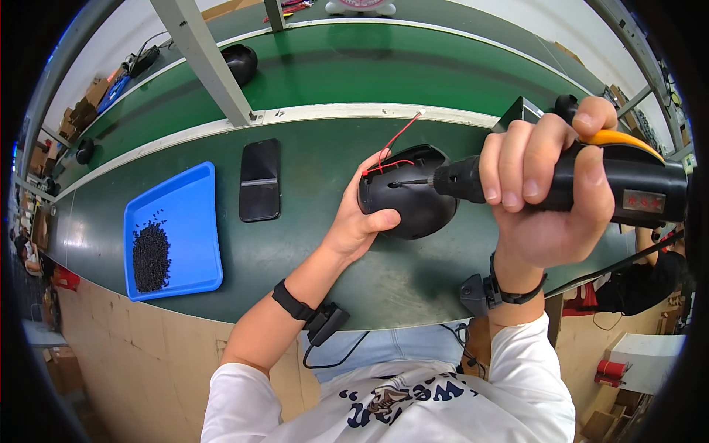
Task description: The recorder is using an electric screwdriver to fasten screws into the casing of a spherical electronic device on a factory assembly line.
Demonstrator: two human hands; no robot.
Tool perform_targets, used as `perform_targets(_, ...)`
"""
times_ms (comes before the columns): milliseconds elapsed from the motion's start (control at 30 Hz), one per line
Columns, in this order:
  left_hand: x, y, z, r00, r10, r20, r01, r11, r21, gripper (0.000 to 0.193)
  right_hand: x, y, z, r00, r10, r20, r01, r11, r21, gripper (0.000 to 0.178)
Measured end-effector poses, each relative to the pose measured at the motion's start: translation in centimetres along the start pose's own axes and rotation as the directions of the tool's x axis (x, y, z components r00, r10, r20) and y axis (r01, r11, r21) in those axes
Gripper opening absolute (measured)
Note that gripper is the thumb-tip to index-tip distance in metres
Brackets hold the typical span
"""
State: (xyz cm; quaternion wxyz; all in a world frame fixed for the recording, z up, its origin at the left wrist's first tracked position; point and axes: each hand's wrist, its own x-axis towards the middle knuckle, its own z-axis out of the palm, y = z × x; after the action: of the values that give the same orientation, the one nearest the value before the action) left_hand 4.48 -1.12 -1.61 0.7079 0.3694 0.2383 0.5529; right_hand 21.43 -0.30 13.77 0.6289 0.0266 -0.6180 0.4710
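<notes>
While the left hand (353, 221) pinches the rim of a rounded black plastic shell (417, 210) at the centre of the frame, thumb on its face and the other fingers mostly hidden behind, the right hand (546, 227) curls its fingers tightly around a black cylindrical power screwdriver (641, 184) with an orange lever, right of centre. That grip probably keeps the shell from twisting under the thin dark bit (410, 182), whose tip points at its face (whether it touches is unclear). Two thin red wires (399, 139) rise from the shell's upper edge, apart from the bit.

At left, a shallow blue plastic tray (196, 236) contains a heap of tiny black pieces (151, 256), apparently screws, gathered toward its left side, with a few scattered above. Between tray and shell lies a glossy black rectangular phone (260, 196).
</notes>
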Motion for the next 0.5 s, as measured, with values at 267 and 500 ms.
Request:
perform_targets(267,0.2,-0.5,-0.5,0.997,0.005,0.071,0.003,0.994,-0.111,0.11,-0.7,0.9,0.7,0.998,0.057,-0.004,-0.057,0.998,-0.039,0.025)
perform_targets(500,0.0,-0.8,-0.7,0.981,-0.022,0.192,0.057,0.983,-0.176,0.112,-1.6,0.9,2.9,0.992,0.125,-0.029,-0.128,0.979,-0.159,0.03)
